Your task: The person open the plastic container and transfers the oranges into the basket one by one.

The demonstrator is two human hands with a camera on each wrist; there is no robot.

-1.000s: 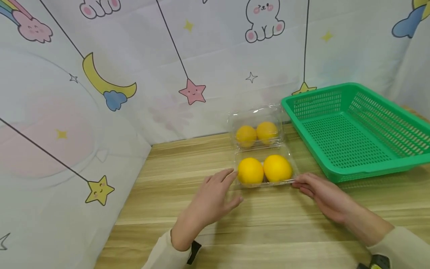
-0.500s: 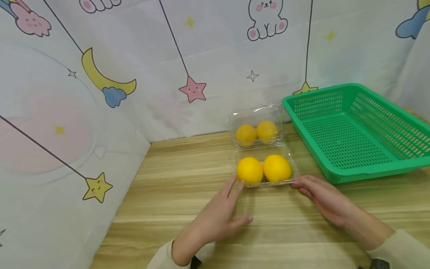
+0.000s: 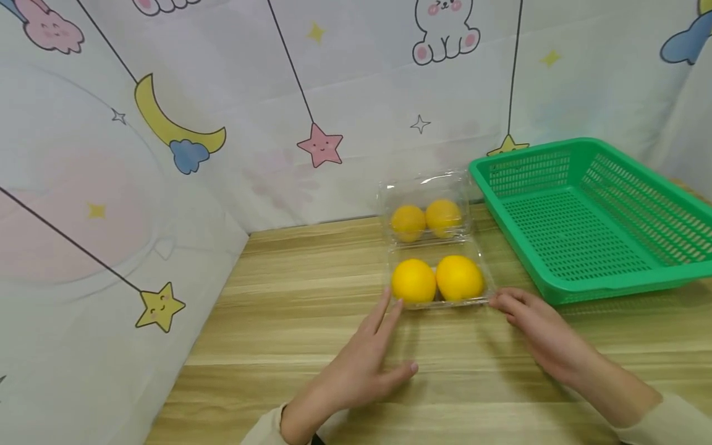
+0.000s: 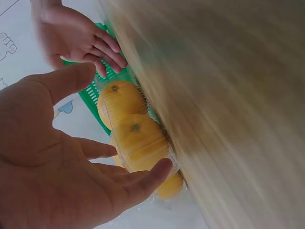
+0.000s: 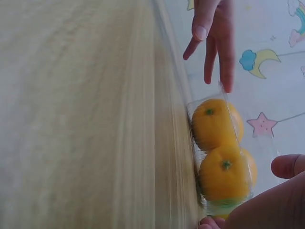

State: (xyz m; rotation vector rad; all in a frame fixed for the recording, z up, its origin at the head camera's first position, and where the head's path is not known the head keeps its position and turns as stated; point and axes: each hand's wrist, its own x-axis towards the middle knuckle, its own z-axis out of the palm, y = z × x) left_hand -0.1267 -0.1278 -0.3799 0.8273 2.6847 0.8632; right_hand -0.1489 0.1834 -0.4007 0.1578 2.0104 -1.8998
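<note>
A clear plastic clamshell box [image 3: 483, 252] sits on the table with two oranges [image 3: 459, 278] side by side in its near part. Two more oranges [image 3: 443, 217] show duller through clear plastic behind them. My left hand [image 3: 356, 364] is at the box's front left corner, fingers straight and spread, thumb well apart. My right hand [image 3: 542, 334] is at the front right corner, fingertips beside the rim. In the left wrist view the right hand [image 4: 76, 40] has extended fingers and grips nothing. Whether either hand's fingertips touch the plastic, I cannot tell.
A green plastic basket [image 3: 573, 287] with slotted walls stands just right of the box. The wood-grain table [image 3: 289, 309] meets a white cloth backdrop [image 3: 361, 80] with cartoon prints at the back and left.
My left hand has come down and rightward from the box's left side to its front left corner, fingers more spread. The right hand has shifted slightly right at its corner. Box and oranges stay put.
</note>
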